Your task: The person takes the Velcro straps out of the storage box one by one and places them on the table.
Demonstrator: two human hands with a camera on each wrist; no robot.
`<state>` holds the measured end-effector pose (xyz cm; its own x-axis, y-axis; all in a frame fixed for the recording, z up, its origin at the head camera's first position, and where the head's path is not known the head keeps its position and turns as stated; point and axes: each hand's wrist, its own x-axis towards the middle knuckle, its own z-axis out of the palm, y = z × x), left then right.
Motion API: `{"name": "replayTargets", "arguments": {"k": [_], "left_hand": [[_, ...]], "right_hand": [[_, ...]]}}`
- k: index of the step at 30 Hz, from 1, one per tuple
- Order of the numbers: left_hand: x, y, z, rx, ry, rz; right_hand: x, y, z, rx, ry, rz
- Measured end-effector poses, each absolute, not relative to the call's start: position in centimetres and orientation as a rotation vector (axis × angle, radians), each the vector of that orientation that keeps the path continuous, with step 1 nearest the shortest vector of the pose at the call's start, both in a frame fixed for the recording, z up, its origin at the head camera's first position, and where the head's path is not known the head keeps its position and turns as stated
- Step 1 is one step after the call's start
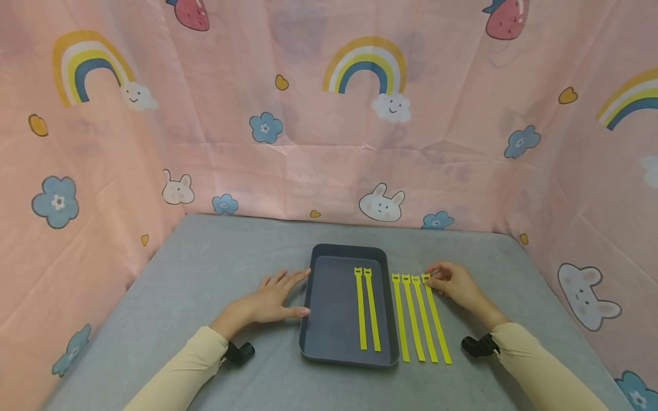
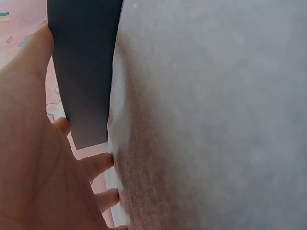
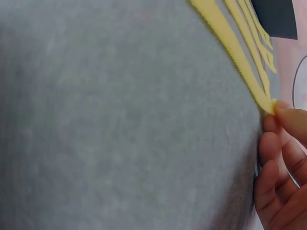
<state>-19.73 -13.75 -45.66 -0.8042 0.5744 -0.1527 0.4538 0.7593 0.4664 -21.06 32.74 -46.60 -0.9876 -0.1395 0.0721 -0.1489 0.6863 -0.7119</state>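
Observation:
A dark grey tray [image 1: 331, 308] lies on the table with two yellow cable ties [image 1: 361, 314] side by side in its right half. My left hand [image 1: 269, 303] is spread at the tray's left side, thumb and fingertip touching its edge; the left wrist view shows the thumb against the tray wall [image 2: 86, 72]. Several more flat yellow ties lie in a row just right of the tray, slotted heads toward the back. My right hand [image 1: 460, 285] pinches the head of the rightmost tie [image 1: 438, 328] between thumb and finger, its other fingers curled beneath in the right wrist view.
A grey cloth [image 1: 247, 240] covers the table. Pink printed curtains [image 1: 308, 171] enclose the back and both sides. Black wrist mounts [image 1: 240, 353] sit at both cuffs, close over the cloth.

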Motion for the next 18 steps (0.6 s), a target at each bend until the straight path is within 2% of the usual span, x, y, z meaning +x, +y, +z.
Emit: {"name": "replayTargets", "arguments": {"k": [18], "left_hand": [[-19.7,-13.76,-45.77,0.808,2.671,0.607]], "right_hand": [[-21.21,32.21,-46.89,0.214,-2.884,1.112]]}}
